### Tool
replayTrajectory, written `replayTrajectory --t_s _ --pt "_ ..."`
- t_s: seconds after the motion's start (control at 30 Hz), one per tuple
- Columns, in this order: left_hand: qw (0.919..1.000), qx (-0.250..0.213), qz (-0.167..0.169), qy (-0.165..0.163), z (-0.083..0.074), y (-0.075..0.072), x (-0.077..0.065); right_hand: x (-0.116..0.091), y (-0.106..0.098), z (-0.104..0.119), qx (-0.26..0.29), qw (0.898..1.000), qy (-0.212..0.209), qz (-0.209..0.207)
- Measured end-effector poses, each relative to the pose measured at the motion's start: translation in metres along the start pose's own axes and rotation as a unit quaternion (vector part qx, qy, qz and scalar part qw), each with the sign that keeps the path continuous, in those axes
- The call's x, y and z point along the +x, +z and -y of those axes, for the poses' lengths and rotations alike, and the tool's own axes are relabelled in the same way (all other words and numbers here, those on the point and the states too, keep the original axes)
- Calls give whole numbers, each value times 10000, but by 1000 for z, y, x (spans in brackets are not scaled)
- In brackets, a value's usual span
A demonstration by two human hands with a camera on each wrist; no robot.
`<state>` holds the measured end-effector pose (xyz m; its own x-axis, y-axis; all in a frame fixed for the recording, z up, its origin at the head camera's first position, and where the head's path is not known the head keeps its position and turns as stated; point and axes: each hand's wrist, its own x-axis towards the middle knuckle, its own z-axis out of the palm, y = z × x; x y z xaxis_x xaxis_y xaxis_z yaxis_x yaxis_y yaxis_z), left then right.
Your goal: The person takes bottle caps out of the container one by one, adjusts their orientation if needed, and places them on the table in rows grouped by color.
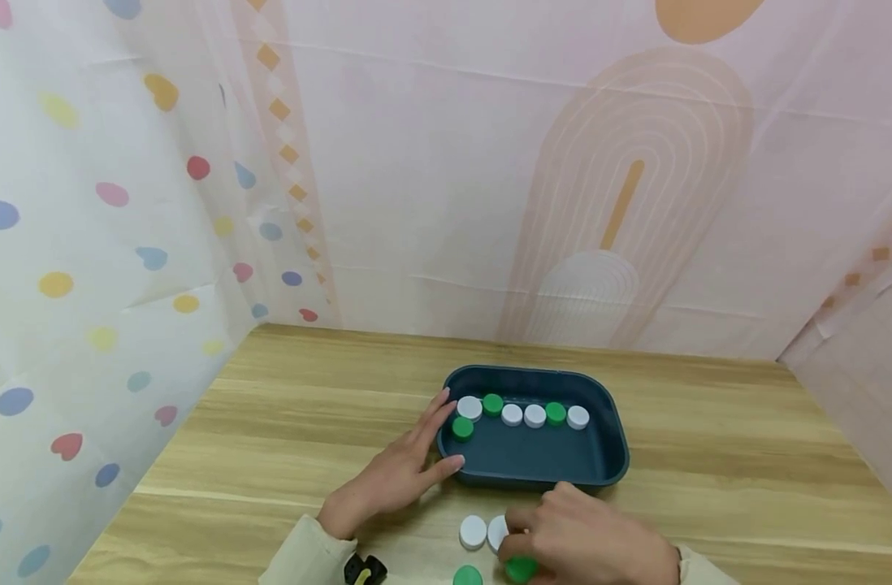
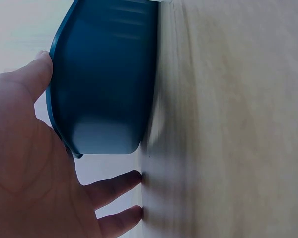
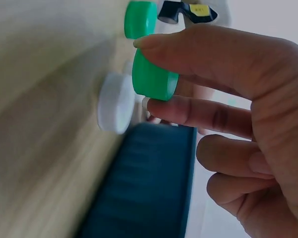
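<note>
Head view, right hand: The right hand [image 1: 588, 528] pinched a green plastic cap [image 1: 521, 569] on the near side of the tray.
Head view, risk: A half-covered white cap [image 1: 497, 534] sat right by those fingers and could have been knocked aside by a careless sweep.
Head view, left hand: With fingers and thumb extended rather than clenched, the left hand [image 1: 398, 475] steadied the tray's left end; an uneven push there might have slid it.
Head view, blue tray: The dark blue tray [image 1: 534, 457] held seven caps, four white and three green: a loose row of six [image 1: 534, 416] toward the far side, one more green in front of its left end. A second white cap [image 1: 472, 532] and a spare green cap [image 1: 468, 576] lay outside on the wooden tabletop [image 1: 307, 406].
Left wrist view, tray wall: One fingertip met the rim; the contents were hidden. So light a touch might have yielded to a bump.
Right wrist view, pinched cap: Thumb and index finger gripped its smooth side, which could have slipped had the pressure eased. The tray's interior did not show.
</note>
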<state>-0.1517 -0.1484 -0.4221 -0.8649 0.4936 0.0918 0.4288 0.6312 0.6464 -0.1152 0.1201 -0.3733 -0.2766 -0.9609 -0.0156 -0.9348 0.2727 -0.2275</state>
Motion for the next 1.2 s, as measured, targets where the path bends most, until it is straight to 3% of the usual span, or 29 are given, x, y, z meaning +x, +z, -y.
replayTrajectory --t_s 0.57,1.2 --pt "10000 -7 -28 62 3 2 1 11 22 4 -731 9965 -415 30" --pt "10000 -28 -5 37 2 0 1 11 26 2 -165 9994 -288 72"
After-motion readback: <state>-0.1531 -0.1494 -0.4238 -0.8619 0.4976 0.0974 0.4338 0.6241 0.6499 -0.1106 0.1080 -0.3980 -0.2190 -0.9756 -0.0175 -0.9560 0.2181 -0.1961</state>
